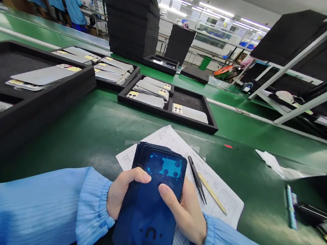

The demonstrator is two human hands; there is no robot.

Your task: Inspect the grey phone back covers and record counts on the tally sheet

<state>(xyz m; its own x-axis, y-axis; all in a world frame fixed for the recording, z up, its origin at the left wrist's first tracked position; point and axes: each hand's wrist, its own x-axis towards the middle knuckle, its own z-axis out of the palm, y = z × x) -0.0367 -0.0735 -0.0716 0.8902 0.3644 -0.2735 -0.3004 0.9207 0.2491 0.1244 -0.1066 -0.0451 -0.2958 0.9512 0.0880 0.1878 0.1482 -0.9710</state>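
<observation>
Both hands are pulled in at the near edge of the green counter [93, 131]. Left hand [123, 192] and right hand [185, 213] cup a stack of back panels [150, 213], glossy dark blue with rounded corners. The fingers [135, 173] wrap around its 2 long edges, with the thumbs flat on top. Just right of it, thin black tweezers [197, 179] and a pale wooden stick [213, 194] lie on a printed paper sheet [167, 138].

On the form sheet [167, 140]: panel stack [152, 198], tweezers [197, 179] just right of it. Behind the sheet a tray [188, 100], pen [291, 207] far right.
</observation>
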